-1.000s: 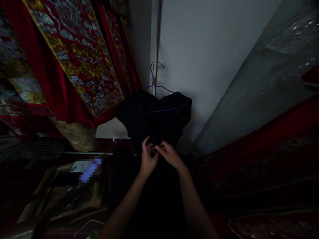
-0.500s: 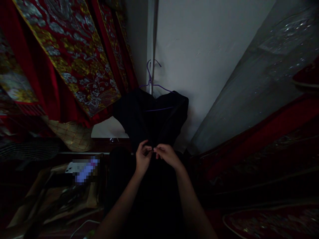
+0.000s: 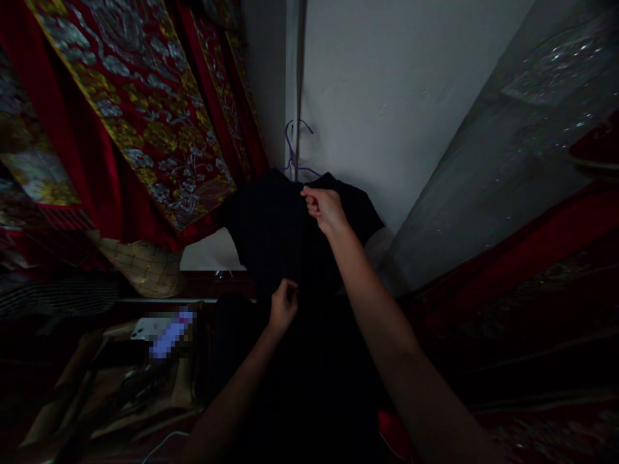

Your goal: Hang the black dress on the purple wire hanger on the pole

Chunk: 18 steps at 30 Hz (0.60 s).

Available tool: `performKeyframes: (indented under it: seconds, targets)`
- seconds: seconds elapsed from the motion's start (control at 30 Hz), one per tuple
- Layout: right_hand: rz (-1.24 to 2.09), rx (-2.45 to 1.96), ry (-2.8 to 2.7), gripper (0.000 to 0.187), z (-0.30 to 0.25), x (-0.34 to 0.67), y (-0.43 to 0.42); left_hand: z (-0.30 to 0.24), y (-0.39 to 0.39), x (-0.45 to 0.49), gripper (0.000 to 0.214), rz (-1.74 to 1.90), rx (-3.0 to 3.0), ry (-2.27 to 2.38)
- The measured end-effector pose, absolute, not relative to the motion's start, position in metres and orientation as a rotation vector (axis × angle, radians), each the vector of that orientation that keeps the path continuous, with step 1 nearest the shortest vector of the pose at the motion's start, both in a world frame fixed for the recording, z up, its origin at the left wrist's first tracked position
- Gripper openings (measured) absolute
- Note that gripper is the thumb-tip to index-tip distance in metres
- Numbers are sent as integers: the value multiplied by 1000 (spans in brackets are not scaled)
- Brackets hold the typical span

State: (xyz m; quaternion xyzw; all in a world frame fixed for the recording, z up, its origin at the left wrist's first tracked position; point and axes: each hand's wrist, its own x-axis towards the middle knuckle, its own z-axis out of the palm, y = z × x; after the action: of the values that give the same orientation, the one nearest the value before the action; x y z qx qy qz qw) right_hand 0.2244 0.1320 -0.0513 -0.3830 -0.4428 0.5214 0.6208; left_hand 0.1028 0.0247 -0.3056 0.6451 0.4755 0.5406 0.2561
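Observation:
A black short-sleeved garment [image 3: 271, 225] hangs on a thin purple hanger [image 3: 291, 154] against the wall. Its front edges meet along the middle up to the neck. At the top of this front, my right hand [image 3: 324, 205] is closed in a pinch at the zipper; the pull itself is hidden by the fingers and the dark. Lower down, my left hand [image 3: 284, 303] pinches the black cloth near the middle of the front. The garment's lower part merges with the darkness below.
Red embroidered cloth [image 3: 159, 129] hangs at the left. Below it, a phone [image 3: 145, 327] and a blurred-out blue item lie on a wooden frame or stool [image 3: 181, 380]. A clear plastic sheet [image 3: 493, 129] and red fabric [image 3: 522, 245] stand at the right.
My right hand has risen from beside the left hand to the neckline, and the garment's open front has come together. My left hand stays low, now slightly lower.

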Motion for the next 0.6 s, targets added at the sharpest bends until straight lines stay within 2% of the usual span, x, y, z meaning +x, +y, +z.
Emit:
performKeyframes:
  seconds: [0.13, 0.2, 0.23, 0.3, 0.37, 0.43, 0.5, 0.6]
  targets:
    - [1143, -821, -1095, 21, -48, 219, 119, -292, 35, 100, 21, 1269, 1943, 1183]
    - [1129, -827, -1143, 20, -57, 219, 111, -259, 46, 97, 38, 1250, 2036, 1060]
    - [1108, -838, -1174, 19, -61, 220, 107, -236, 52, 94, 48, 1309, 2076, 994]
    - [1041, -870, -1249, 20, -66, 224, 102, -181, 68, 89, 54, 1555, 2178, 917]
    - [968, -877, -1336, 21, -67, 228, 99, -127, 86, 82, 48, 1740, 2241, 874]
    - [902, -851, -1423, 22, -63, 233, 98, -86, 103, 77, 32, 1721, 2386, 846]
    - [842, -823, -1484, 23, -59, 238, 98, -64, 116, 75, 17, 1632, 2545, 823]
    - [785, -801, -1496, 26, -60, 243, 101, -58, 123, 77, 20, 1603, 2644, 842]
